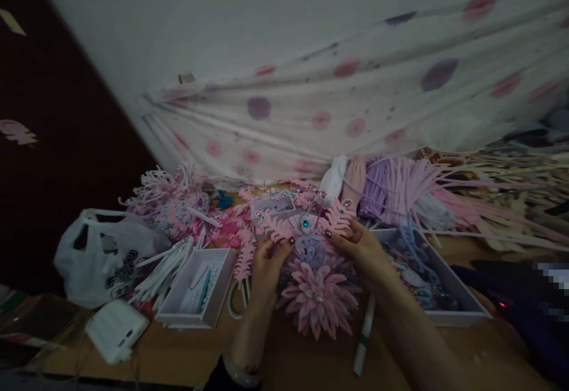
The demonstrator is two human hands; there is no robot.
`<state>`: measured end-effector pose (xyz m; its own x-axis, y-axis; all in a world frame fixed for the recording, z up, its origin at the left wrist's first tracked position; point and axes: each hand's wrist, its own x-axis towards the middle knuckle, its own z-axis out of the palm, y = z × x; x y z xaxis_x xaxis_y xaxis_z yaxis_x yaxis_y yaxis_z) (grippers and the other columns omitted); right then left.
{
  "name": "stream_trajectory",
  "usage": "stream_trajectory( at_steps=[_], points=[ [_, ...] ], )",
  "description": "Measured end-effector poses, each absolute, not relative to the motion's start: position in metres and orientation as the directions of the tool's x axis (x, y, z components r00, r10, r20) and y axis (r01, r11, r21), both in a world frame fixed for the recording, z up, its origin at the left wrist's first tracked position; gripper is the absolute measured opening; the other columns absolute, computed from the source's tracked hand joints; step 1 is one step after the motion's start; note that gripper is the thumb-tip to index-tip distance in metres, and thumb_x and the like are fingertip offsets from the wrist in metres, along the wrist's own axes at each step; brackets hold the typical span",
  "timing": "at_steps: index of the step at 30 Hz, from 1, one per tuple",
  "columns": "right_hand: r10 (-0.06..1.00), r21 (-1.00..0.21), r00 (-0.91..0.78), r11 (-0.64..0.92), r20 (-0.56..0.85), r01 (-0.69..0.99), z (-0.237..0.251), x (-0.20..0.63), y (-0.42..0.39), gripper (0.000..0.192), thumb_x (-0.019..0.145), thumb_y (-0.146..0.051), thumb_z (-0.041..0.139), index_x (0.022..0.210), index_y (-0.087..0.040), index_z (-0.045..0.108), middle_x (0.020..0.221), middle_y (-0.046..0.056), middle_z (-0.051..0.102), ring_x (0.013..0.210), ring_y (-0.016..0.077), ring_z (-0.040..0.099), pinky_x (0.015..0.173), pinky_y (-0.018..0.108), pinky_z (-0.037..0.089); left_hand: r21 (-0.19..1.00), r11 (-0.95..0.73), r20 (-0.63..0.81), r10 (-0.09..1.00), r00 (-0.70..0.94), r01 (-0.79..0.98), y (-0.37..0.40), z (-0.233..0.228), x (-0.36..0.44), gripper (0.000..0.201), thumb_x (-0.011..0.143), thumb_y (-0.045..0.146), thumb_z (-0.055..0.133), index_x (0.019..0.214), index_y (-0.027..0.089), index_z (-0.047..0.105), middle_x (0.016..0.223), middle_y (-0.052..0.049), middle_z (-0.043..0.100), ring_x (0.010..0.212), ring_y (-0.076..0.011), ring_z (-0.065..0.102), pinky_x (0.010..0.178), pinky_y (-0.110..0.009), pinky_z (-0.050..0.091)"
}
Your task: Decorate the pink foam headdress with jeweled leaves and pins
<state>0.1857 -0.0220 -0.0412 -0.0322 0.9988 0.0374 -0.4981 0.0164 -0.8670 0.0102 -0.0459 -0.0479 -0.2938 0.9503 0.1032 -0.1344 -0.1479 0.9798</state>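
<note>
Over the cluttered table (178,355), our left hand (267,266) and right hand (362,252) pinched a pink feathered headpiece (306,228) (mid-assembly, we judged); next called for steady alignment.

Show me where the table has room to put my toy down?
Bare wood shows on the brown wooden table between the small white box and the left hand. Crowded: around the pink felt flower and the white tray of trinkets.

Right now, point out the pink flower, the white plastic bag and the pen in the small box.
pink flower (318,300), head view, on its petals near the centre.
white plastic bag (95,260), head view, on its body.
pen (204,290), head view, on its barrel.
</note>
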Motion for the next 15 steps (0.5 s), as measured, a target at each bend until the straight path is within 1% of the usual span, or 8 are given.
stream_trajectory(
  at_steps=[3, 5, 8, 11, 13, 15],
  points=[
    [0.998, -0.867, -0.039, 0.015, 0.039, -0.498, -0.0403, 0.1848, -0.0234, 0.064, 0.039, -0.032, 0.097, 0.091, -0.019, 0.065, 0.080, 0.001, 0.070, 0.075, 0.0186, 0.067, 0.067, 0.024, 0.051, 0.980, -0.161, 0.118, 0.945, -0.305, -0.118, -0.0457, -0.0507, 0.0099, 0.025, 0.060, 0.035, 0.079, 0.078, 0.018, 0.075, 0.099, -0.006, 0.063, 0.106, -0.0236, 0.056, 0.092, -0.032, 0.042],
    [0.998, -0.867, -0.041, 0.013, 0.039, -0.497, -0.0404, 0.1843, -0.0236, 0.062, 0.040, -0.035, 0.097, 0.091, -0.019, 0.065, 0.082, 0.002, 0.071, 0.077, 0.0197, 0.067, 0.066, 0.024, 0.051, 0.980, -0.159, 0.115, 0.945, -0.306, -0.121, -0.0459, -0.0519, 0.0101, 0.025, 0.060, 0.034, 0.078, 0.079, 0.018, 0.075, 0.101, -0.006, 0.063, 0.107, -0.0235, 0.056, 0.092, -0.032, 0.042],
    [0.999, -0.866, -0.038, 0.010, 0.033, -0.501, -0.0430, 0.1838, -0.0236, 0.058, 0.044, -0.035, 0.096, 0.092, -0.019, 0.067, 0.085, 0.004, 0.072, 0.082, 0.0217, 0.068, 0.067, 0.025, 0.052, 0.981, -0.136, 0.088, 0.949, -0.303, -0.141, -0.0463, -0.0521, 0.0104, 0.024, 0.061, 0.035, 0.078, 0.076, 0.018, 0.073, 0.094, -0.005, 0.064, 0.100, -0.0222, 0.058, 0.088, -0.031, 0.043],
    [1.000, -0.861, -0.017, 0.011, 0.022, -0.509, -0.0470, 0.1840, -0.0226, 0.051, 0.050, -0.035, 0.093, 0.092, -0.019, 0.069, 0.088, 0.005, 0.072, 0.085, 0.0215, 0.068, 0.066, 0.023, 0.052, 0.979, -0.109, 0.055, 0.955, -0.290, -0.174, -0.0458, -0.0520, 0.0091, 0.025, 0.062, 0.038, 0.078, 0.076, 0.018, 0.072, 0.085, -0.003, 0.065, 0.089, -0.0199, 0.060, 0.082, -0.029, 0.045],
    [1.000, -0.859, 0.005, 0.008, 0.007, -0.512, -0.0486, 0.1847, -0.0209, 0.047, 0.052, -0.033, 0.092, 0.091, -0.019, 0.069, 0.087, 0.004, 0.072, 0.084, 0.0212, 0.068, 0.065, 0.023, 0.053, 0.975, -0.099, 0.039, 0.958, -0.284, -0.201, -0.0451, -0.0524, 0.0071, 0.024, 0.064, 0.040, 0.076, 0.074, 0.018, 0.071, 0.082, -0.001, 0.064, 0.082, -0.0177, 0.059, 0.076, -0.028, 0.045],
    [0.999, -0.854, 0.037, 0.008, -0.013, -0.521, -0.0487, 0.1858, -0.0188, 0.045, 0.049, -0.031, 0.091, 0.087, -0.020, 0.069, 0.084, 0.003, 0.071, 0.080, 0.0207, 0.068, 0.064, 0.023, 0.053, 0.969, -0.097, 0.028, 0.957, -0.290, -0.226, -0.0448, -0.0529, 0.0046, 0.021, 0.067, 0.039, 0.074, 0.072, 0.019, 0.070, 0.079, 0.000, 0.063, 0.078, -0.0159, 0.058, 0.073, -0.027, 0.045]
  ],
)
